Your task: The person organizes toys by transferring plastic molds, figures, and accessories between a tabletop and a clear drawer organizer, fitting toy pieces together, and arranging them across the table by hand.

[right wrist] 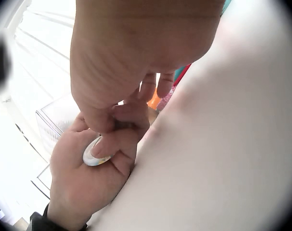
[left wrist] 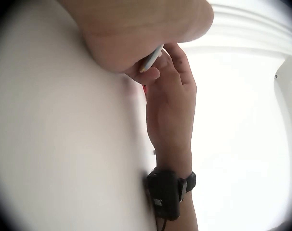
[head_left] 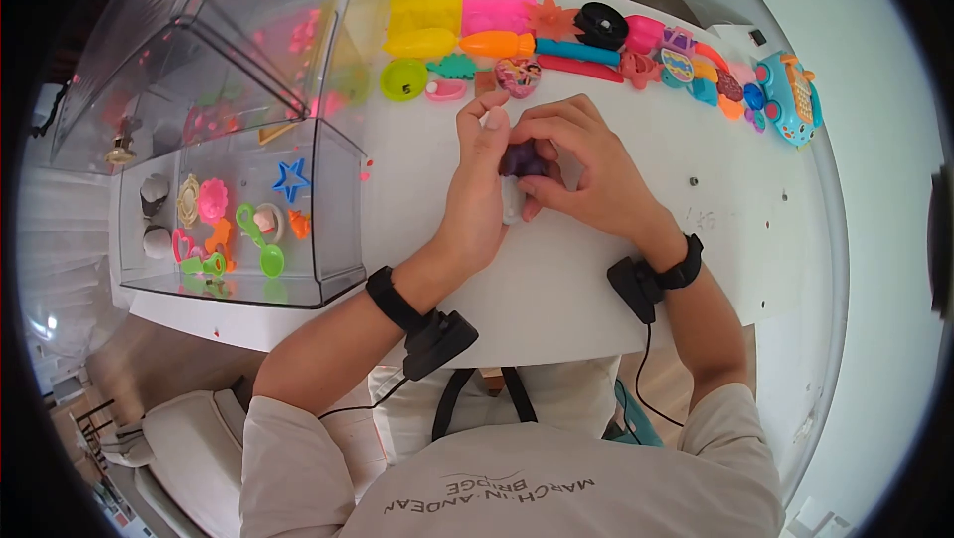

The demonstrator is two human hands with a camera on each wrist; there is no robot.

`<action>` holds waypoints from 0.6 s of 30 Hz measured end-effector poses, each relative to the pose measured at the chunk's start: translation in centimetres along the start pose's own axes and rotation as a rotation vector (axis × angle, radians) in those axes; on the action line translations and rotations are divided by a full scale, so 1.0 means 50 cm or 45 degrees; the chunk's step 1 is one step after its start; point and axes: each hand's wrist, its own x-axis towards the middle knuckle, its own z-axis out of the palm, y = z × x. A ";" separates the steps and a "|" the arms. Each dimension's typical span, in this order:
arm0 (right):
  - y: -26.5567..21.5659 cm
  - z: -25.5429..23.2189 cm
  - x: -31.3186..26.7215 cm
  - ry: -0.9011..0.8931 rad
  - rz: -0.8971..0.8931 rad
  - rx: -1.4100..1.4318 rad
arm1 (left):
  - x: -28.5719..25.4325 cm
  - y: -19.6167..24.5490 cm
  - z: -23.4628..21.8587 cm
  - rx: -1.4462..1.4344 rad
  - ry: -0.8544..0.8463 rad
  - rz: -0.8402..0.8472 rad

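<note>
Both hands meet over the white table (head_left: 596, 300). My left hand (head_left: 479, 180) has its fingers curled round a small white, rounded piece (head_left: 512, 202), which lies against the palm. Coloured marks show on the edge of this white piece (right wrist: 91, 155) in the right wrist view. Just above it in the head view is a dark purple lump (head_left: 527, 159), largely covered by fingers. My right hand (head_left: 591, 165) pinches the purple lump between thumb and fingers, its palm turned towards the left hand. The left wrist view shows the right hand (left wrist: 170, 106) beyond the left.
Along the table's back lie colourful toys and moulds, among them a yellow mould (head_left: 425, 9), a green round lid (head_left: 402, 79) and a blue toy (head_left: 790, 101). At left stands a clear box (head_left: 338, 210) with several small cutters, including a blue star (head_left: 291, 180).
</note>
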 end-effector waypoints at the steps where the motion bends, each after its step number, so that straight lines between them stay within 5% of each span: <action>1: 0.002 0.000 -0.001 0.030 -0.032 -0.010 | -0.001 0.003 0.004 0.078 -0.010 0.013; 6: 0.003 -0.010 -0.009 0.105 -0.144 -0.100 | -0.001 0.006 0.004 0.214 -0.099 0.008; 9: 0.011 -0.024 -0.010 0.272 0.112 0.319 | 0.004 0.007 0.002 0.152 -0.158 -0.014; 15: 0.043 -0.025 -0.006 0.259 0.003 0.159 | 0.009 0.008 -0.007 0.075 -0.147 -0.015; 18: 0.018 -0.022 -0.010 0.419 -0.131 -0.247 | 0.009 0.009 -0.006 0.059 -0.116 -0.029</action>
